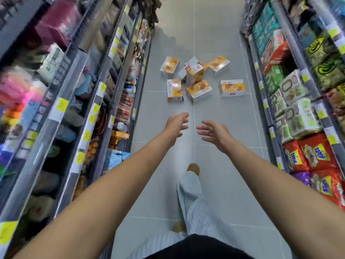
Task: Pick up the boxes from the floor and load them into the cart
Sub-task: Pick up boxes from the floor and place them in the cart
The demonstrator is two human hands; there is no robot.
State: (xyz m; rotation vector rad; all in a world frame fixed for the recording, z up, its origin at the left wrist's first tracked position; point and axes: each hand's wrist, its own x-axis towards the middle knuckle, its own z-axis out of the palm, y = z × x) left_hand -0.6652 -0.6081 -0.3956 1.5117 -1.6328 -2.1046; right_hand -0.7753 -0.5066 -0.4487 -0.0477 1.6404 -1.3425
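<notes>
Head view: both empty hands (fingers spread) reach toward scattered boxes [194,79].

Beyond both open hands, one box [203,66] in the scattered boxes [194,79] is lying mostly hidden behind its neighbours. Box print is too small to read. Left shelf goods [28,86] are blurring into streaks.

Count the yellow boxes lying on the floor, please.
7: far left, near left, leaning white-sided, upright, near middle, far right, near right. More may hide behind.
</notes>
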